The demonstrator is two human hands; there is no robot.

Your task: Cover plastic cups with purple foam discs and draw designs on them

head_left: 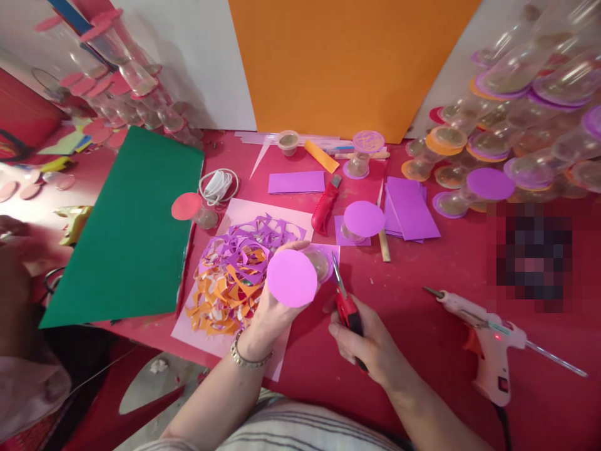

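Observation:
My left hand (267,319) is closed around a clear plastic hourglass-shaped piece, tilted on its side. A round purple paper disc (292,279) covers its near end, and purple paper with a straight edge shows at its far end. In my right hand (370,341) is a pair of scissors (347,307) with red and black handles. Their blades point up beside the purple paper's edge, and I cannot tell whether they touch it. Beneath my left hand, purple and orange paper scraps (235,269) are heaped on a pale pink sheet (277,216).
A glue gun (488,338) with a lit red light lies at right. Another purple-topped piece (364,219), a red cutter (325,205) and purple paper cards (410,210) lie ahead. Finished-looking pieces are stacked at both sides. Left are a green board (136,232) and another person's arm (19,294).

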